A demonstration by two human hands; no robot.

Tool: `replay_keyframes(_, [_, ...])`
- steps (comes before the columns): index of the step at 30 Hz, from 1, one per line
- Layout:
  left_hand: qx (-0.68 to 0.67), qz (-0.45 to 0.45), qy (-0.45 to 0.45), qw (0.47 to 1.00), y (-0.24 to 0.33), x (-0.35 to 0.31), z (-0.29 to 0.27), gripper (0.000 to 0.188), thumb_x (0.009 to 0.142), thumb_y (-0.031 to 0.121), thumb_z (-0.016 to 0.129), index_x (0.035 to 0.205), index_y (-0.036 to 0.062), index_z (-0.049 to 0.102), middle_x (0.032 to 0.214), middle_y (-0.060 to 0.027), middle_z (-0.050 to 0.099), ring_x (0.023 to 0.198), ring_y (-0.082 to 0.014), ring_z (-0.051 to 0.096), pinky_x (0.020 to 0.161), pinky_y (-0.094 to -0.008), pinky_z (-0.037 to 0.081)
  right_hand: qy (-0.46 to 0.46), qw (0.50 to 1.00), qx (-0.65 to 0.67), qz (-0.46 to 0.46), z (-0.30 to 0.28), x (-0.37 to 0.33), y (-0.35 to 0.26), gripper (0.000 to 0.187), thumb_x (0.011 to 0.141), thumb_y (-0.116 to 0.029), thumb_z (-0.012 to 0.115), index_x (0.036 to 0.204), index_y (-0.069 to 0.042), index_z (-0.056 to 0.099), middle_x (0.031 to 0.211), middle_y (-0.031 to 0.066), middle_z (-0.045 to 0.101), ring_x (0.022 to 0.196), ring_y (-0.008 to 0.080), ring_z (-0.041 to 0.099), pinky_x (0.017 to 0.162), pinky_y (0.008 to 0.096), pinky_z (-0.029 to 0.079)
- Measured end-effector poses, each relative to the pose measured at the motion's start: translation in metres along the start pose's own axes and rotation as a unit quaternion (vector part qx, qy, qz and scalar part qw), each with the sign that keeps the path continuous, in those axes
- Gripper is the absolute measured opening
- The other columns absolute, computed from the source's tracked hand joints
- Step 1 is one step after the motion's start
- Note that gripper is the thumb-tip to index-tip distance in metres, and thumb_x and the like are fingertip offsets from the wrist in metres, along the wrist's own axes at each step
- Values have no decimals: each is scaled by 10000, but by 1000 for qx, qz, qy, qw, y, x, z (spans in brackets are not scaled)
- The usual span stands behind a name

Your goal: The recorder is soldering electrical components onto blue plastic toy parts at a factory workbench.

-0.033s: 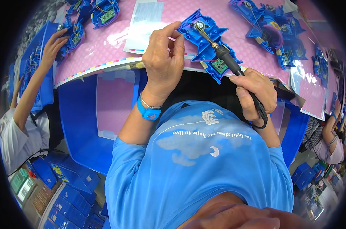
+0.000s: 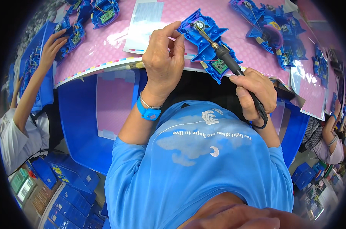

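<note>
The bare left forearm (image 2: 136, 124) slants up and inward, its left grip (image 2: 161, 57) half curled with one finger (image 2: 172, 28) stretched to the upper right. The right grip (image 2: 257, 93) is closed, fingers bent, nearer the chest (image 2: 203, 141).

Bright light, glare on the pink tabletop (image 2: 93, 53), dark fisheye-bent edges

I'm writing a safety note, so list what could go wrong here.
If hot, the soldering iron in the right hand could slip and scorch the blue shell. The left hand is close to the shell's corner, so a slip that way might burn it. The shell's near end juts past the table edge, so a knock could shift it.
</note>
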State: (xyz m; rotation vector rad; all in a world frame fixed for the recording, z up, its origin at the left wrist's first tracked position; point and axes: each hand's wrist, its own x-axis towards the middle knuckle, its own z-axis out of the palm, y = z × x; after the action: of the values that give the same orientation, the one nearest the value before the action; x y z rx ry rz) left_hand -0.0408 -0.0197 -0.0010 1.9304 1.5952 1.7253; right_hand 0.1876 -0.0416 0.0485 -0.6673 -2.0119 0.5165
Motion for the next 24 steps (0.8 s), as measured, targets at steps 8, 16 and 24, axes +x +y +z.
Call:
replay_keyframes(8, [-6, -24, -11, 1000, -6, -1, 1, 322, 902, 6, 764, 1215, 48, 699, 949, -38, 726, 739, -77, 679, 549, -209, 533, 1, 1000, 0, -5, 0, 0, 1, 211, 811, -77, 646, 969, 42, 719, 646, 102, 585, 573, 235, 568, 542, 348, 432])
replay_keyframes(16, [26, -22, 2, 999, -10, 0, -9, 340, 890, 1, 772, 1216, 38, 685, 945, -47, 754, 743, -80, 696, 537, -204, 530, -30, 998, 47, 0, -15, 8, -4, 231, 739, -21, 671, 952, 47, 727, 665, 119, 625, 543, 233, 596, 496, 337, 444])
replay_keyframes(24, [26, -11, 2, 1000, -11, 0, -6, 345, 885, -14, 773, 1214, 34, 683, 939, -53, 759, 731, -78, 698, 527, -201, 525, -3, 998, 52, 37, -4, 17, 6, 214, 741, -25, 663, 919, 68, 738, 684, 135, 654, 562, 249, 632, 515, 339, 471])
